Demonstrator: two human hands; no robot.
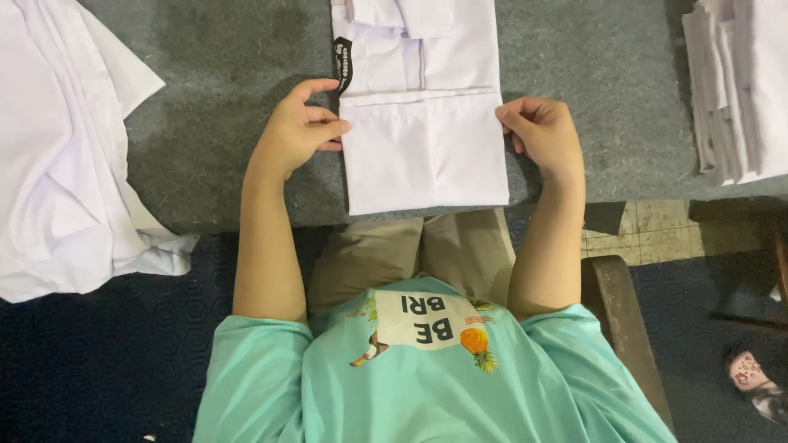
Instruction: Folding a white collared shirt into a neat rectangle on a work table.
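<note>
A folded white garment [423, 123] lies on the grey felt-covered table [222, 66] in front of me. A black tag [341, 61] hangs at its upper left edge. My left hand [297, 131] pinches the garment's left edge at the fold line. On the other side, my right hand [542, 135] grips the right edge at the same height. The lower folded flap lies flat between both hands and reaches the table's near edge.
A loose heap of white cloth [57, 148] covers the table's left side and hangs over its edge. A stack of folded white garments [739, 82] sits at the far right. I sit on a wooden seat [620, 312]; a sandalled foot [751, 373] shows at lower right.
</note>
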